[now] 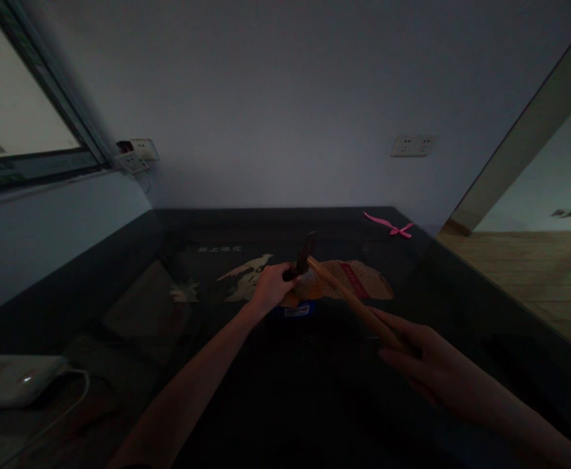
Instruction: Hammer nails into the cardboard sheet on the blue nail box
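Right hand grips hammer, straight wooden handle; left hand curled, hold unclear.

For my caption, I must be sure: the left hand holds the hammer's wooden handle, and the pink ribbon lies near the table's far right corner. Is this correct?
Not quite: in the head view, it is the right hand that holds the wooden handle. The pink ribbon does lie where you say.
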Motion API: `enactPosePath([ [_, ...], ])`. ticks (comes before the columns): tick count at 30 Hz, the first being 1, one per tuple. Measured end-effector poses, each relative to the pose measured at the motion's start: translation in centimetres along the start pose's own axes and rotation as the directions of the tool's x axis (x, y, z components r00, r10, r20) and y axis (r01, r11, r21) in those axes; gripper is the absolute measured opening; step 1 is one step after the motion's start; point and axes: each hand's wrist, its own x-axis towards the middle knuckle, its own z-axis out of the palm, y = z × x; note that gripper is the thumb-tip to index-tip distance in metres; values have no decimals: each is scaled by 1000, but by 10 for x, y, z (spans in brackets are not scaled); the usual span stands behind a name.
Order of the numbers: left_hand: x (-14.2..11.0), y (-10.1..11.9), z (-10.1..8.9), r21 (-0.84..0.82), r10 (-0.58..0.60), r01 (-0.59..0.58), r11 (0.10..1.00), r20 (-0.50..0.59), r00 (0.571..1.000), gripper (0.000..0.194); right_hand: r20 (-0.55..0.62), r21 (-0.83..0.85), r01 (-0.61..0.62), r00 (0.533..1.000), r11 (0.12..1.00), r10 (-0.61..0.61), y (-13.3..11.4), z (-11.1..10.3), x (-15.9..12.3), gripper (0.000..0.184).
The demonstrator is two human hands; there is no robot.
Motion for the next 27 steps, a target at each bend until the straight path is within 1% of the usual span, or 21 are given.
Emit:
enactPosePath([
  [4,1,-2,1,-9,14,-14,1000,5,1000,13,25,22,-119,993,993,118,5,0,-4,64],
  [5,1,-3,1,-14,8,-8,1000,6,1000,13,22,21,-129,991,991,129,6,0,-4,65],
  [6,1,-2,1,-19,2,-2,1000,5,1000,13,8,19,-114,993,993,114,6,0,-4,65],
  [8,0,-2,1,-18,-7,7,1000,3,1000,14,-27,-2,-40,999,999,40,4,1,-2,60],
  [10,0,-1,0,7,-4,4,1000,-1,1000,16,-34,-15,32,999,999,-32,3,1,-1,56],
  [11,0,-1,0,18,-3,3,1000,-5,1000,16,-32,-12,48,998,999,-48,4,1,0,55],
  [17,0,-4,2,-3,19,-19,1000,-5,1000,14,-38,24,-13,999,1000,14,6,1,-4,59],
  [22,0,-4,2,16,-30,30,999,-21,999,20,-33,16,31,999,999,-30,6,3,-2,55],
  [23,0,-3,2,13,-33,33,999,-19,999,19,-31,14,23,999,1000,-23,6,3,-1,56],
  [27,0,-1,2,-22,-3,3,1000,-4,1000,14,20,40,-90,996,995,89,7,4,-3,63],
])
